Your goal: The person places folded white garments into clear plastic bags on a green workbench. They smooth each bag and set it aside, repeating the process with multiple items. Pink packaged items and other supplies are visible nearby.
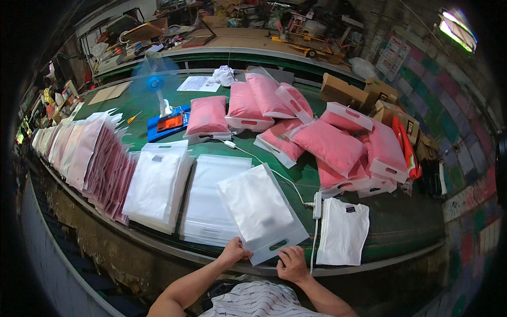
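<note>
Lying between both hands (264, 259), white bag (261, 211)

Bare green table (401, 222) right of folded white shirt (343, 232).

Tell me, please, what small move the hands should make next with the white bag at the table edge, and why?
Probably part the bag's mouth. Both hands, left hand and right hand, already pinch the handle end of the flat white bag, and a folded white shirt lies just to its right, unpacked, while the pink filled bags behind look stuffed.
</note>
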Available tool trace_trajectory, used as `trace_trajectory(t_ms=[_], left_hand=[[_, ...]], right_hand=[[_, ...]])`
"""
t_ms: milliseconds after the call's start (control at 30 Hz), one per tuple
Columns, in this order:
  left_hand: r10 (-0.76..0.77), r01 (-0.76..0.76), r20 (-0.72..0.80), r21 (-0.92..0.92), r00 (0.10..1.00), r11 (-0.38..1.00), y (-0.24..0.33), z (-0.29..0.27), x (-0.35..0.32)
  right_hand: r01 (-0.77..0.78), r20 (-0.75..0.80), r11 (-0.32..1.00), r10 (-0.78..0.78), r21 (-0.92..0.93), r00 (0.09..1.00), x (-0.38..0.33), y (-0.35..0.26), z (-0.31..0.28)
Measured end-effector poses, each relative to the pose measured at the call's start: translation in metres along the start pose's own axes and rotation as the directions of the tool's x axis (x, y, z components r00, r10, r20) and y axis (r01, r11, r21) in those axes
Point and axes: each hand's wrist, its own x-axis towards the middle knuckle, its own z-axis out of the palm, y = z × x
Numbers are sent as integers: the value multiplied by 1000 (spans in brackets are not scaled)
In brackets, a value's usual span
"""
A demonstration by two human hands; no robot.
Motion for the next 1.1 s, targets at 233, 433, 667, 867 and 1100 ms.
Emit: trace_trajectory(t_ms=[233, 433, 667, 867, 1100], left_hand=[[9, -10, -13, -85, 1000, 996, 4, 2, -3], [-16, 16, 4, 72, 1000, 997, 11, -3, -2], [-15, 13, -11, -157, 1000, 988, 12, 1, -3], [-70, 65, -11, -241, 997, 968, 22, -14, -9], [-99, 113, 79, -201, 992, 973, 31, -26, -9]], right_hand=[[192, 206, 981, -181, -38, 962, 37, -19, 40], [333, 161, 936, -314, -116, 936, 48, -10, 61], [440, 110, 897, -435, -33, 894, 54, 22, 57], [374, 114, 907, -357, -196, 927, 47, 91, 17], [289, 129, 907, -262, -307, 957, 36, 136, -14]])
